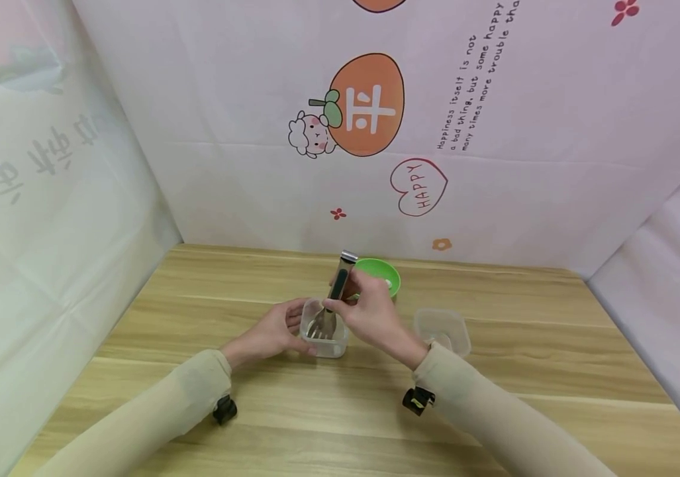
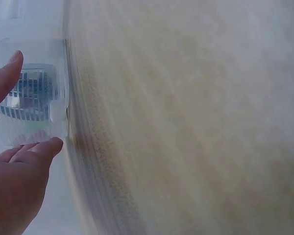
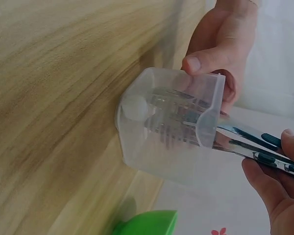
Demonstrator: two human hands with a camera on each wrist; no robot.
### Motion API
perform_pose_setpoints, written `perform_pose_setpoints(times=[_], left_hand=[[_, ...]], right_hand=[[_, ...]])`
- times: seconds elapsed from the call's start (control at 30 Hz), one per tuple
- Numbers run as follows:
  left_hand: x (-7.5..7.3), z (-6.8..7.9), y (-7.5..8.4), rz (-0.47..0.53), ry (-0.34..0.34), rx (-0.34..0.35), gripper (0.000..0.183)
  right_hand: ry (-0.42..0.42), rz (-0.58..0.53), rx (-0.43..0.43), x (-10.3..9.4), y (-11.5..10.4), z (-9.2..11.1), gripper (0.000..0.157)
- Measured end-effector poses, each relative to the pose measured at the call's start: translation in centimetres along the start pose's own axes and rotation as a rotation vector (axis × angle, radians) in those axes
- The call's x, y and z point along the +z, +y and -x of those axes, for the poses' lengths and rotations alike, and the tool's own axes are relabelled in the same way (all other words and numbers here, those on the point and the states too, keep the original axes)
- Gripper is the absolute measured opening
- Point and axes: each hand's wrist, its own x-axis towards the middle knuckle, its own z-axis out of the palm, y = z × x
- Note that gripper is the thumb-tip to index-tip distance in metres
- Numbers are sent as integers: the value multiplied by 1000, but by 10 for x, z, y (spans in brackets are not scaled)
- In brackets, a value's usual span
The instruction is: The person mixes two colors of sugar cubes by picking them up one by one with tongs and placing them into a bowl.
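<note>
A clear plastic container (image 1: 329, 349) stands upright on the wooden table. My left hand (image 1: 278, 331) holds it from the left side, thumb on the near wall and fingers round the far one, as the left wrist view (image 2: 24, 181) also shows. With my right hand (image 1: 373, 313) I grip a pair of metal tongs (image 1: 341, 281) with dark green handle inserts. Their slotted heads (image 3: 174, 117) reach down inside the container. Near the container's bottom, a small white round thing (image 3: 134, 107) shows through the wall; whether the tongs touch it I cannot tell.
Behind my right hand sits a green bowl (image 1: 383, 266) with something small and white in it. To the right lies a clear plastic lid or second container (image 1: 461, 324) on the table (image 1: 524, 371). A printed white cloth (image 1: 244, 165) hangs at the table's back edge.
</note>
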Motion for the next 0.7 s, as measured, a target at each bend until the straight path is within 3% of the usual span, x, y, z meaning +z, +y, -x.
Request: perform_pose_setpoints(times=[0.47,0.7], left_hand=[[0,-1,1,10,-3,18,95],[1,0,3,21,-1,12,96]], right_hand=[[1,29,-35,10,3,-6,25],[55,34,-49,4,1,-7,24]])
